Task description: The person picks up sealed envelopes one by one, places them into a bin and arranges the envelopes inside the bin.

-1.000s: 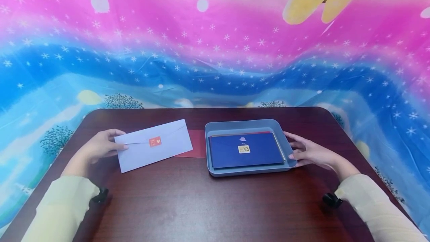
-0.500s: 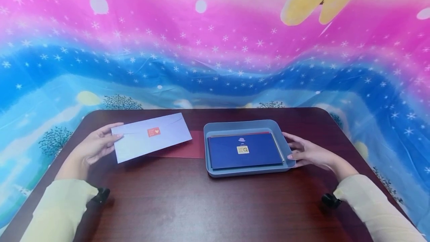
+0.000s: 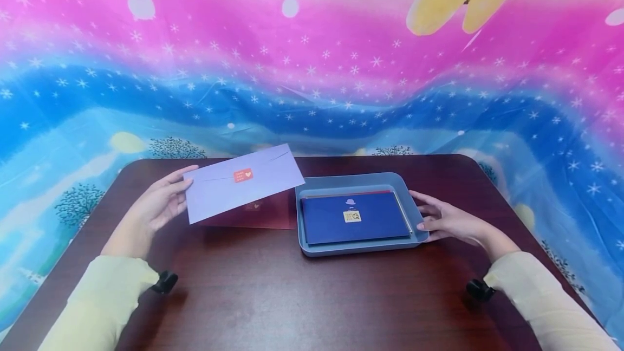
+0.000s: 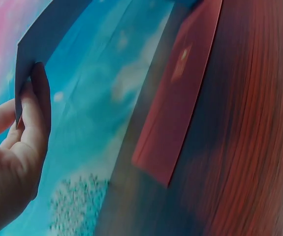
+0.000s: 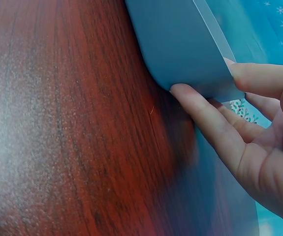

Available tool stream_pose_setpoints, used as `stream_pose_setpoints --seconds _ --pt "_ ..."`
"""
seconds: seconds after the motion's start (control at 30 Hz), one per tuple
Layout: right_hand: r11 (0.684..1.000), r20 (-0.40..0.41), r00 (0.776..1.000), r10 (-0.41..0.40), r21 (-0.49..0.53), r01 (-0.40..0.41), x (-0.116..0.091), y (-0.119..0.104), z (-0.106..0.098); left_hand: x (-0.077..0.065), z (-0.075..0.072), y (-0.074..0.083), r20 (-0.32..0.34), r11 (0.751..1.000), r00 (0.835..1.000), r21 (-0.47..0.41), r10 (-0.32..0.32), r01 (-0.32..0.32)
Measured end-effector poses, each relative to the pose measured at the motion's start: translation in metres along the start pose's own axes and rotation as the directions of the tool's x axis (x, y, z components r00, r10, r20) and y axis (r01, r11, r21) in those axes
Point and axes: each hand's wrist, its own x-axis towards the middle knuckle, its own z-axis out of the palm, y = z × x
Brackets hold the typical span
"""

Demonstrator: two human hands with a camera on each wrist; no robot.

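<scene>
My left hand [image 3: 168, 198] pinches the left end of a pale lavender envelope [image 3: 229, 197] with an orange-red heart sticker. This envelope is raised and tilted, its right corner by the tray's back left corner in the head view. Beneath it a dark red envelope [image 3: 265, 216] lies on the table, partly covered; the left wrist view shows more of that red envelope [image 4: 173, 113]. My right hand [image 3: 453, 222] grips the right end of a grey-blue tray [image 3: 351, 180], thumb at the rim and fingers against the outer wall [image 5: 190, 49]. A dark blue envelope [image 3: 331, 227] with a gold sticker tops a stack inside.
Everything stands on a dark reddish wooden table [image 3: 273, 297] with rounded back corners. Close behind it hangs a colourful snowflake-patterned cloth [image 3: 312, 69]. Edges of other envelopes [image 3: 390, 193] show under the dark blue one.
My left hand has lifted the lavender envelope up and away, then carried it rightward, uncovering more of the red envelope. My right hand and the tray have stayed put.
</scene>
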Motion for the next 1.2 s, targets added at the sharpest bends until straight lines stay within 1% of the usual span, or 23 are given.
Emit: stream_pose_setpoints --seconds 0.07,0.27,0.43,0.57,0.77,0.97,1.07,1.2 --pt "1.0 0.002 1.0 -0.002 0.003 0.002 0.0 0.0 0.0 0.003 0.011 -0.001 0.024 1.0 1.0 -0.023 -0.004 0.004" --pt "1.0 0.01 1.0 -0.01 0.015 0.009 0.0 0.001 -0.001 0.012 0.042 -0.006 0.059 0.997 0.998 -0.067 -0.034 0.038" --pt "1.0 0.007 1.0 -0.011 0.012 0.011 0.0 0.002 -0.001 0.017 0.064 -0.011 0.067 0.994 0.996 -0.079 -0.066 0.071" --pt "1.0 0.004 1.0 -0.01 0.006 0.01 0.001 0.003 -0.001 0.022 0.078 -0.016 0.06 0.994 0.994 -0.069 -0.086 0.09" --pt "1.0 -0.002 1.0 -0.007 0.005 0.007 0.002 0.003 -0.002 0.03 0.097 -0.024 0.042 0.99 0.993 -0.081 -0.114 0.117" --pt "1.0 0.0 1.0 -0.015 -0.007 0.015 0.002 0.003 -0.001 0.043 0.115 -0.037 0.064 0.988 0.988 -0.049 -0.143 0.146" --pt "1.0 0.007 1.0 -0.028 -0.014 0.028 0.002 0.003 -0.001 0.049 0.125 -0.046 0.08 0.985 0.984 -0.053 -0.16 0.165" --pt "0.999 0.0 1.0 -0.025 -0.026 0.025 0.002 0.002 -0.001 0.056 0.138 -0.057 0.096 0.98 0.978 -0.055 -0.185 0.19"
